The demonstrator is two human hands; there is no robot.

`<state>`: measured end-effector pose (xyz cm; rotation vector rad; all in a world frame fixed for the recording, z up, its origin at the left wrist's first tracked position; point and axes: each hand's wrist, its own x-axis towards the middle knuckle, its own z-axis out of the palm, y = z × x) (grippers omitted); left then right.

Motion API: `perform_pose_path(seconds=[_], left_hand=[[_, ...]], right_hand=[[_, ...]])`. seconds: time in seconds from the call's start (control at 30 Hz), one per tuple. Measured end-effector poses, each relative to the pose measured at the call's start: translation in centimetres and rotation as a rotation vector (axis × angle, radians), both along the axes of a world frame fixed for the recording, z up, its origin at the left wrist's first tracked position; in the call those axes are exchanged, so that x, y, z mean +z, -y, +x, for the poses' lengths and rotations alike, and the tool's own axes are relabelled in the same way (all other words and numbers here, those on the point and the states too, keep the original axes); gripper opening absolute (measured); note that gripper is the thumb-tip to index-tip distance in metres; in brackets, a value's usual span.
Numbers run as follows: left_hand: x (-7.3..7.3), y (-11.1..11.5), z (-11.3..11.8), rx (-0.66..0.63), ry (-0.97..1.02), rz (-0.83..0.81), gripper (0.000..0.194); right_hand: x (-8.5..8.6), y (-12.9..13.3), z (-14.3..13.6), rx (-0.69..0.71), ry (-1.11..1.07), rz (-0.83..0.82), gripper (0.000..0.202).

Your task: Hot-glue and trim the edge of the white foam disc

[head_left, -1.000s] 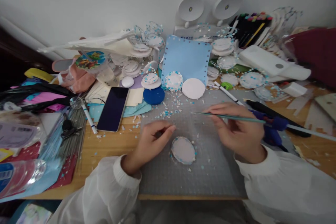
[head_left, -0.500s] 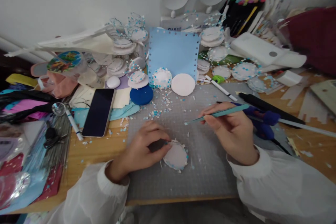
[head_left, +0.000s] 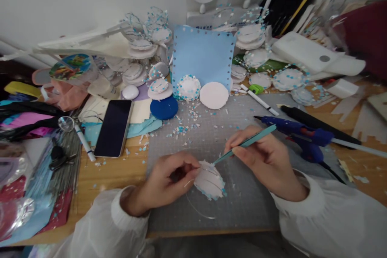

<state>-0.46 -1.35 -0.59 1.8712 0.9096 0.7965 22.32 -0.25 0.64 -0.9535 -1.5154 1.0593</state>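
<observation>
My left hand [head_left: 173,177] pinches the left edge of a white disc [head_left: 209,183] rimmed with small blue and white pieces, tilted above the grey mat [head_left: 242,213]. A thin, pale wire or thread [head_left: 198,211] curves below the disc. My right hand [head_left: 261,157] holds teal tweezers [head_left: 250,140], whose tips point down-left to the disc's upper edge. Whether a piece sits between the tips is too small to tell. Scattered blue and white bits [head_left: 181,130] lie on the mat beyond my hands.
A phone [head_left: 113,129] lies at left beside a blue disc [head_left: 163,107]. Behind stand a light blue card [head_left: 203,54] and a plain white disc [head_left: 214,95]. A blue glue gun [head_left: 298,129] lies at right; decorated discs crowd the back.
The tweezers have moved down and left to the disc's edge. The disc has been lifted and tilted by my left hand, and the curved wire now shows below it. The view has shifted slightly.
</observation>
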Motion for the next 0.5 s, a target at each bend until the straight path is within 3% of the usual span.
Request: perform_pose_path(seconds=[0.17,0.5], left_hand=[[-0.16,0.02,0.14,0.049,-0.012,0.023,0.003],[-0.27,-0.01,0.29,0.102,-0.015,0.031,0.005]], right_hand=[[-0.08,0.36,-0.33,0.064,0.014,0.014,0.006],[-0.71,0.48,-0.56,0.022,0.082,0.049,0.007]])
